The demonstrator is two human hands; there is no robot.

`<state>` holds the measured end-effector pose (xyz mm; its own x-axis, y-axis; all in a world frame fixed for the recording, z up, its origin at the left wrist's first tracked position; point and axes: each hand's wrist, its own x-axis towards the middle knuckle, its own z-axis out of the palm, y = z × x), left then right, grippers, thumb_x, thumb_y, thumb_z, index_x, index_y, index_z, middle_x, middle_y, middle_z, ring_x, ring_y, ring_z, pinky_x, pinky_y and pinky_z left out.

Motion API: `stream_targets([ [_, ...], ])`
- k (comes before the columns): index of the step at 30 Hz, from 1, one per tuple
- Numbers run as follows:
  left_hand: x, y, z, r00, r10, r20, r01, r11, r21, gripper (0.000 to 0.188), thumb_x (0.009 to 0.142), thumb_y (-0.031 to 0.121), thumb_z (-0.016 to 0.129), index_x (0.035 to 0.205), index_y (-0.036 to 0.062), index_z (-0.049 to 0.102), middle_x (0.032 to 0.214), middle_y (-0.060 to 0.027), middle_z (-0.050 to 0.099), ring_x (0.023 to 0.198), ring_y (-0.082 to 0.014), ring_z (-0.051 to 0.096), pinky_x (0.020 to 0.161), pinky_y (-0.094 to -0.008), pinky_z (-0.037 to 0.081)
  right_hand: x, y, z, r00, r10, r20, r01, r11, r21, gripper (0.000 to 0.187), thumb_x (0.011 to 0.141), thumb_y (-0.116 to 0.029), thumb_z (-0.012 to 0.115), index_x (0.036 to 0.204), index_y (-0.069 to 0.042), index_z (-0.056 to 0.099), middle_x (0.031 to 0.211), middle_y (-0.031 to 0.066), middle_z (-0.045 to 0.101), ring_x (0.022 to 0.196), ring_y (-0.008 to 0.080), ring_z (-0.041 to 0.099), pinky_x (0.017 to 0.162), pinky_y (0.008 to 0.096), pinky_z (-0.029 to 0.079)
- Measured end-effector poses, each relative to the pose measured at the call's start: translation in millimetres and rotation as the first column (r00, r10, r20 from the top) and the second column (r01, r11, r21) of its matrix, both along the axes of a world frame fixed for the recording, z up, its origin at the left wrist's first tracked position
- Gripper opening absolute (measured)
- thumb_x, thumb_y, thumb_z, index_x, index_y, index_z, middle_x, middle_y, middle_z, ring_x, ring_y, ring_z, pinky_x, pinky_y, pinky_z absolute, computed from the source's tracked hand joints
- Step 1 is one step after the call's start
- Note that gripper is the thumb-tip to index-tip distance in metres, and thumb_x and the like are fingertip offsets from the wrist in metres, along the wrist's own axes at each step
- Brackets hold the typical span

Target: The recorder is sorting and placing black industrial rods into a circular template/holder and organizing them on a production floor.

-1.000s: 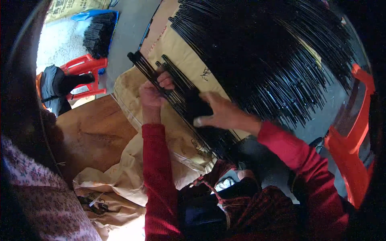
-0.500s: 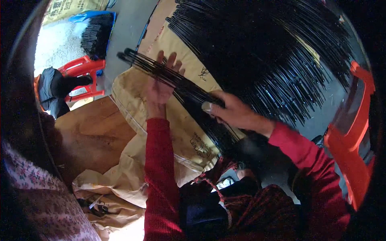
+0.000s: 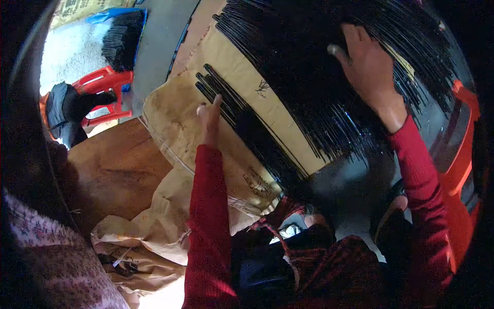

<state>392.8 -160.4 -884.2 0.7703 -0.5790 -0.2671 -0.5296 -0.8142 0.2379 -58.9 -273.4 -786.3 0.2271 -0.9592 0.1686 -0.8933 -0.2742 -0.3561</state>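
Slim black rods lie in a narrow bundle (image 3: 246,126) slanting across a brown sack (image 3: 175,110), their rounded ends toward the upper left. My left hand (image 3: 210,118) is at the upper part of this bundle, with two fingertips apart and the other fingers hard to make out. Farther right, a broad pile of similar black rods (image 3: 339,121) spreads over the sack and beyond it. My right hand (image 3: 369,74) lies over that pile, thumb held away from the fingers, with no rod visibly gripped. The pile's dark middle shows little detail.
Red plastic chairs stand at the right edge (image 3: 460,170) and far left (image 3: 105,98), the left one with dark cloth on it. Another dark rod stack (image 3: 122,41) lies on blue sheeting at the upper left. A brown board (image 3: 121,159) and crumpled sacking (image 3: 149,221) are at lower left.
The rods that both hands held up now lie with the bundle on the sack. My right hand has moved up and right to the large pile; my left hand has lowered slightly.
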Motion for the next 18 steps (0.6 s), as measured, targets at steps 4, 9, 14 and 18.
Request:
stream_targets([
  [4,-22,-2,9,0.911,-0.228,0.345,0.204,0.973,0.106,0.062,0.077,0.040,0.079,0.111,-0.0098,0.064,0.099,-0.0190,0.069,0.086,-0.0223,0.068,0.070,-0.0340,0.054,-3,6,-22,0.994,0.014,-0.107,-0.024,0.995,-0.100,0.047,0.089,-0.033,0.065,0.124,-0.005,0.054,0.117,0.0135,0.058,0.099,0.0343,0.060,0.077,0.0423,0.055],
  [9,-25,5,19,0.943,-0.186,-0.275,0.129,0.969,-0.212,0.038,0.076,0.030,0.079,0.078,-0.0066,0.069,0.070,-0.0093,0.067,0.063,-0.0171,0.062,0.056,-0.0332,0.050,-8,1,-25,0.999,0.008,-0.051,-0.010,1.000,-0.022,0.046,0.089,-0.035,0.064,0.123,-0.004,0.055,0.119,0.0139,0.056,0.105,0.0342,0.058,0.082,0.0435,0.053],
  [14,-25,13,24,0.902,-0.029,-0.431,-0.099,0.958,-0.270,0.016,0.075,0.010,0.072,0.067,-0.0025,0.065,0.066,-0.0027,0.061,0.057,-0.0133,0.056,0.052,-0.0318,0.046,-2,1,-13,0.998,0.001,-0.057,-0.006,0.996,-0.084,0.044,0.089,-0.033,0.064,0.122,-0.005,0.057,0.117,0.0138,0.058,0.106,0.0342,0.057,0.087,0.0429,0.051],
  [18,-14,22,15,0.880,-0.311,-0.360,0.107,0.867,-0.488,0.014,0.075,0.011,0.067,0.068,-0.0012,0.065,0.065,-0.0027,0.058,0.057,-0.0147,0.056,0.053,-0.0318,0.046,16,9,3,0.993,0.090,0.082,-0.071,0.976,-0.208,0.040,0.088,-0.028,0.066,0.121,-0.007,0.057,0.116,0.0128,0.058,0.105,0.0328,0.057,0.089,0.0412,0.048],
])
